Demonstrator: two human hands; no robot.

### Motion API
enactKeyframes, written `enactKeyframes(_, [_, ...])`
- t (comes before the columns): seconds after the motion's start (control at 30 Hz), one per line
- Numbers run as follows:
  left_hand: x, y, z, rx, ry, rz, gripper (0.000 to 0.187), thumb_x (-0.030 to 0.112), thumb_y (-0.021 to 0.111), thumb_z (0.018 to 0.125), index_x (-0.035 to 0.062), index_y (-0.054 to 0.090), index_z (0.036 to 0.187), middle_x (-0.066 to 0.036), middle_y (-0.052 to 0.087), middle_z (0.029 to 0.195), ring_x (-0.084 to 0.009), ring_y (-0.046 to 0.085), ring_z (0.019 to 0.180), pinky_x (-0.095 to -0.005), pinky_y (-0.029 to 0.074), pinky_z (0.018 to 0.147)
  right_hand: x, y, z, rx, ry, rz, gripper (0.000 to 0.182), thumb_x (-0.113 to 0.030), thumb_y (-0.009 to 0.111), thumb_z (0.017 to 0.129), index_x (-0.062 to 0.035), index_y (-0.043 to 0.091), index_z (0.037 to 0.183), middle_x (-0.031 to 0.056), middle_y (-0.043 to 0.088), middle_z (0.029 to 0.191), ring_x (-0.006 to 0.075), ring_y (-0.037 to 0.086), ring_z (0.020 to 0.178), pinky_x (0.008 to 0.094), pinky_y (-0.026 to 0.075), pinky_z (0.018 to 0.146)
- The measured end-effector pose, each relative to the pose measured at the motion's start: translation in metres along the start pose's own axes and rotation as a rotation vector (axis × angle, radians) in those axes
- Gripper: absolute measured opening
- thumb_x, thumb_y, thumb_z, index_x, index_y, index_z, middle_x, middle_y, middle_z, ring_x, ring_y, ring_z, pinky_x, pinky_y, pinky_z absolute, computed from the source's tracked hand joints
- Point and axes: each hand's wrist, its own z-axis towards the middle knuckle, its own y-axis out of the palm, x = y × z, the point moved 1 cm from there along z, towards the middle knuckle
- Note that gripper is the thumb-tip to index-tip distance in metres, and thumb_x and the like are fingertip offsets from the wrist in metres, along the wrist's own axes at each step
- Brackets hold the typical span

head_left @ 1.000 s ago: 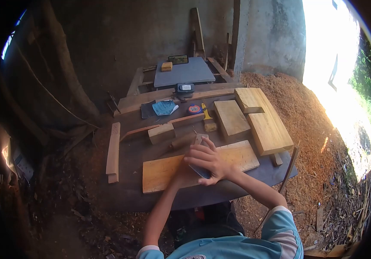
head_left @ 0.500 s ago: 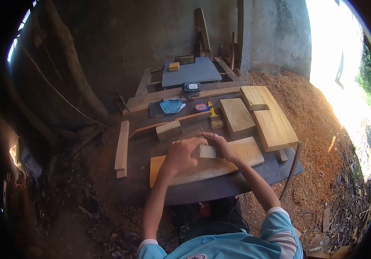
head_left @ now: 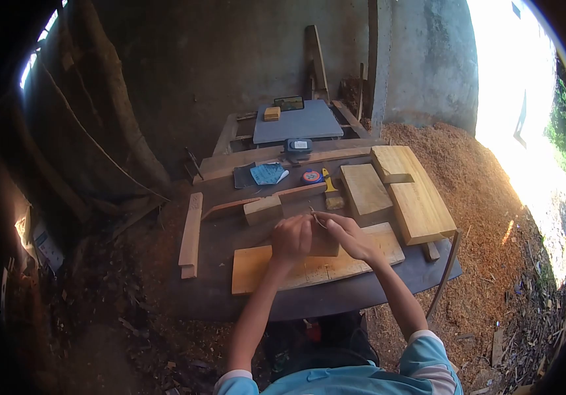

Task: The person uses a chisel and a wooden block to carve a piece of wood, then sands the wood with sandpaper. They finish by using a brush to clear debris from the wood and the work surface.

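Observation:
Both of my hands are close together over a long pale board (head_left: 270, 270) lying near the table's front edge. Fingers curled, my left hand (head_left: 291, 238) grips a small wooden block (head_left: 324, 245), whose shaded side faces me. My right hand (head_left: 350, 238) is closed at the block's right, pinching a thin, curved brown strip (head_left: 316, 216) at its top; what the strip is made of cannot be made out. Just beyond the left hand sits another wooden block (head_left: 263, 210), notched on top.
A narrow wooden piece (head_left: 191, 237) lies at the left. Thick blocks (head_left: 365, 191) and a notched slab (head_left: 424, 210) lie at the right. Farther back are a tape measure (head_left: 312, 176), a yellow-handled brush (head_left: 329, 181) and blue sheet (head_left: 269, 174). Sawdust (head_left: 473, 197) covers the ground.
The left hand has shifted right and its fingers have closed in on the block. The block has turned, its pale face giving way to a darker one. The view has tilted slightly up.

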Motion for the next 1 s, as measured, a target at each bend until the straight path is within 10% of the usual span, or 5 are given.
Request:
enactKeyframes(0.13, [0.009,0.014,0.001,0.124,0.054,0.140,0.013,0.013,0.047,0.076,0.0051,0.056,0.073,-0.012,0.059,0.064,-0.0308,0.059,0.059,-0.0404,0.044,0.055,0.026,0.010,-0.002,0.165,-0.183,0.296,0.048,-0.033,0.041,0.093,0.0026,0.051,0.124,0.0174,0.057,0.120,0.0232,0.050,0.114,0.0334,0.036,0.098])
enactKeyframes(0.27, [0.008,0.023,0.020,-0.092,0.217,0.283,0.011,0.016,0.052,0.066,0.0059,0.052,0.070,-0.012,0.059,0.062,-0.0283,0.058,0.058,-0.0392,0.044,0.055,0.041,-0.005,-0.010,0.112,0.161,0.432,0.056,-0.039,0.030,0.097,0.0062,0.049,0.125,0.0146,0.059,0.115,0.0185,0.051,0.109,0.0301,0.036,0.096])
enactKeyframes(1.0, [0.005,0.030,0.011,0.039,0.282,0.134,0.012,0.016,0.048,0.061,0.0045,0.048,0.065,-0.011,0.050,0.056,-0.0280,0.053,0.052,-0.0377,0.041,0.054,0.060,0.015,-0.005,0.149,0.125,0.510,0.054,-0.039,0.032,0.098,0.0052,0.048,0.126,0.0131,0.056,0.117,0.0169,0.051,0.108,0.0289,0.038,0.094])
